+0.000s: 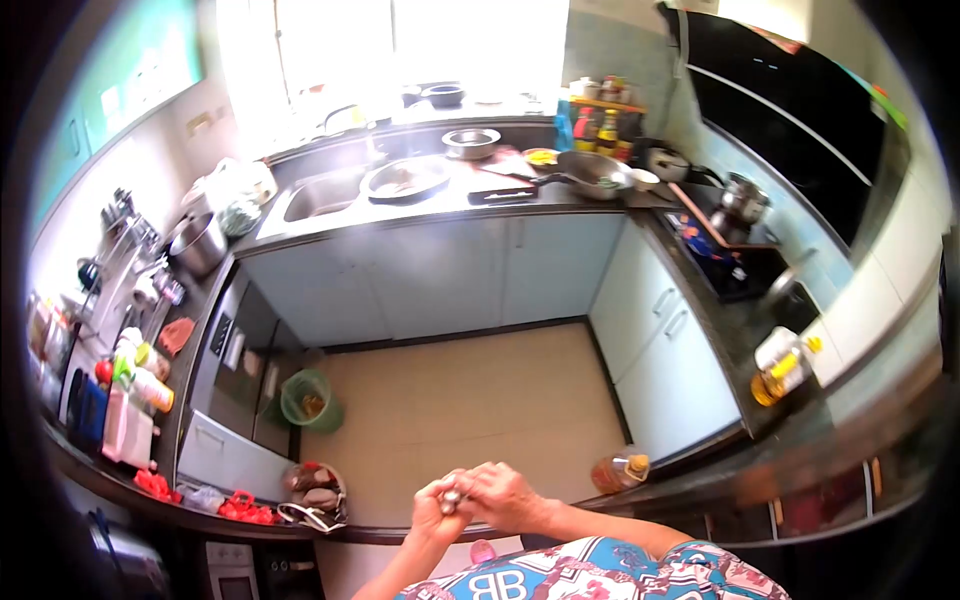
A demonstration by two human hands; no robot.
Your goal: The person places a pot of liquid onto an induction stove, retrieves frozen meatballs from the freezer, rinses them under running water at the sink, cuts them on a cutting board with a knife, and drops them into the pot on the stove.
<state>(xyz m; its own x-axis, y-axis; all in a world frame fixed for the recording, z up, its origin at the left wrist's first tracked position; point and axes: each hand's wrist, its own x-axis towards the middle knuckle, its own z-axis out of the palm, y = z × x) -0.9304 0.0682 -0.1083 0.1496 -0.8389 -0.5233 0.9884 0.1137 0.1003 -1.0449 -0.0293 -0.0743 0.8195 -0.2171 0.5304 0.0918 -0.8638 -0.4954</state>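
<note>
In the head view both hands are close together in front of my body, above the floor. My left hand [433, 508] is closed, with its fingers wrapped round a small silvery round-ended object [451, 499]. My right hand [508, 497] is closed against the left one, its fingers curled at the same object. Most of that object is hidden by the fingers, so its kind cannot be told. Beyond the right forearm, a large bottle of orange-brown liquid [620, 473] stands on the floor.
A green bin [311, 400] stands on the floor at left, with a bag of brown items [318, 491] nearer. Counters run round three sides. A wok [592, 177], a wide pan [407, 179] and the sink [325, 197] are ahead; the stove [735, 272] and an oil bottle [778, 380] are at right.
</note>
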